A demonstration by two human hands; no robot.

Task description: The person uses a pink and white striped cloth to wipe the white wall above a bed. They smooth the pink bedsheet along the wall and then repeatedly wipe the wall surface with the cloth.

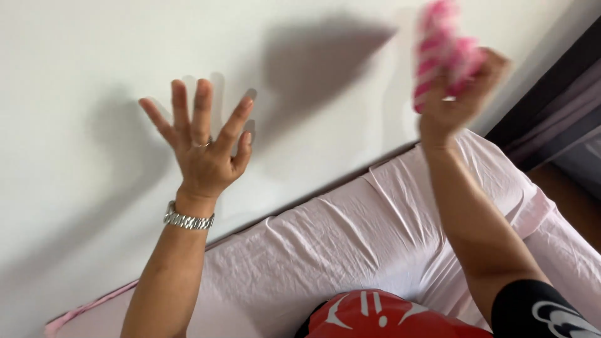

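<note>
My left hand [203, 141] is raised in front of the white wall [75, 75] with its fingers spread, holding nothing. It wears a ring and a metal watch at the wrist. My right hand [460, 100] is raised at the upper right, closed around a pink and white striped object [441, 47] that is blurred by motion. What kind of thing it is cannot be made out. Both arms reach up over a bed with a pale pink sheet [350, 238].
A red object with white marks [382, 316] sits at the bottom edge, beside my black sleeve [544, 310]. The mattress runs along the wall. At the right, a dark frame and a curtain [563, 106] stand above a brown floor [576, 200].
</note>
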